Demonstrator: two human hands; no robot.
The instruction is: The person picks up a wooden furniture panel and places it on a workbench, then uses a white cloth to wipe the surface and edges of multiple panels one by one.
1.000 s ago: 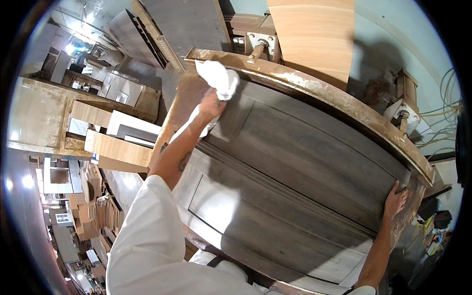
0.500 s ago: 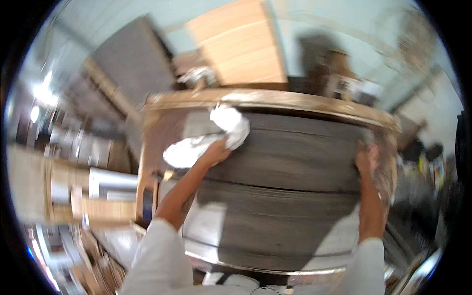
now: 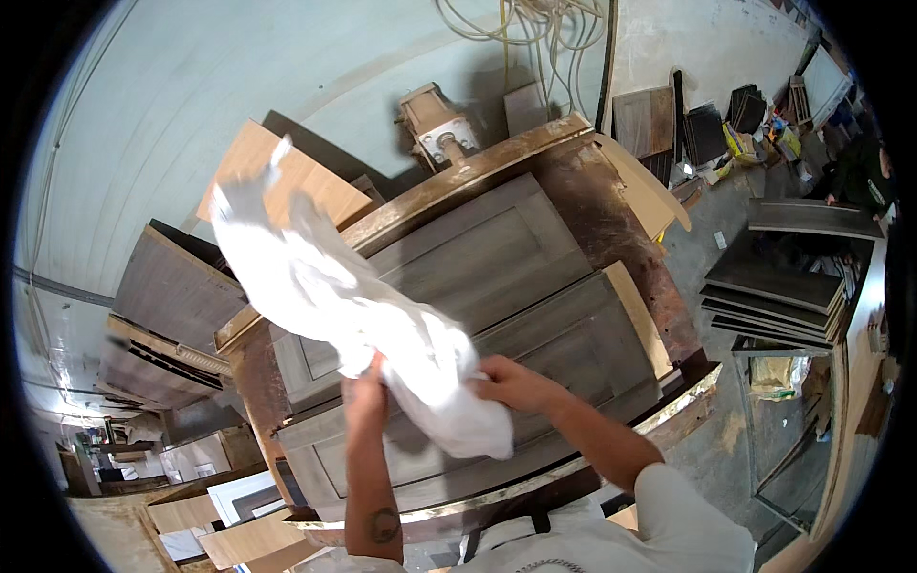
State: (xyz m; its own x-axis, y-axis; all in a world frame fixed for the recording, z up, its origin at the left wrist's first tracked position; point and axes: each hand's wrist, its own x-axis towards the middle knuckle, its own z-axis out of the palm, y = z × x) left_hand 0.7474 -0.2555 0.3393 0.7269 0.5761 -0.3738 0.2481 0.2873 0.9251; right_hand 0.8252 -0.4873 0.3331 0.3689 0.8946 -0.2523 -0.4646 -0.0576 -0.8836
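Observation:
A bunched white cloth [image 3: 325, 286] hangs in the air over the workbench, its far end smeared by motion. My left hand [image 3: 365, 396] is closed on its near left edge. My right hand [image 3: 511, 382] pinches the cloth's right side. Beneath it two grey-brown wooden panels with recessed centres lie side by side: the far panel [image 3: 506, 234] and the near panel [image 3: 592, 344]. The cloth hides part of both panels.
The worn bench has a raised wooden back rail [image 3: 535, 148]. Behind it stand a light wood board [image 3: 287, 172] and a motor-like machine part [image 3: 439, 129]. Grey panels [image 3: 181, 282] lean at left. At right, a person [image 3: 864, 181] stands by stacked dark panels [image 3: 774, 277].
The cloth has been lifted off the panels and swung up. My right hand has come from the panels' right end to grip the cloth as well. My view has turned to the right.

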